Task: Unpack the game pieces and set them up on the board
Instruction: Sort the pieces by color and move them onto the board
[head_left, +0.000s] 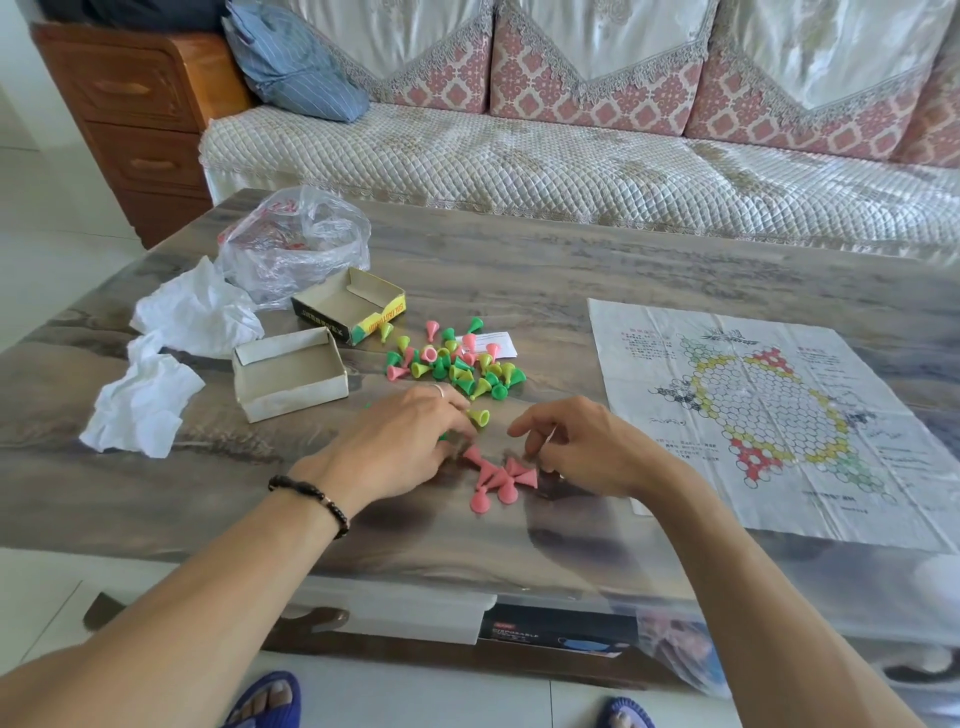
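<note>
Two open cardboard box halves (291, 371) hold nothing visible. Just right of them lies a heap of pink, green and yellow cone pawns (452, 364). Nearer the person, the left hand (400, 441) pinches a yellow pawn (479, 417); the right hand (576, 447) hangs loosely curled above sorted pink pawns (498, 475). The creased paper board (769, 415) lies farther right.

Soft, even daylight fills the frame, bright without harshness. The glossy table (545, 270) carries a pale sheen across its upper half and along its near edge, where reflections wash out the grain. Shadows are faint and diffuse: dim patches lie under the left hand (400, 441) and right hand (582, 447), and a blurred dark reflection spreads below the wrists. The satin sofa (571, 156) backs at the top show mild glare. Wide-angle distortion bends the table edges and stretches the forearms toward the lower corners (most strongly at lower left). The fingertips look slightly smeared; the paper game board (769, 415) print at right stays readable but soft.
</note>
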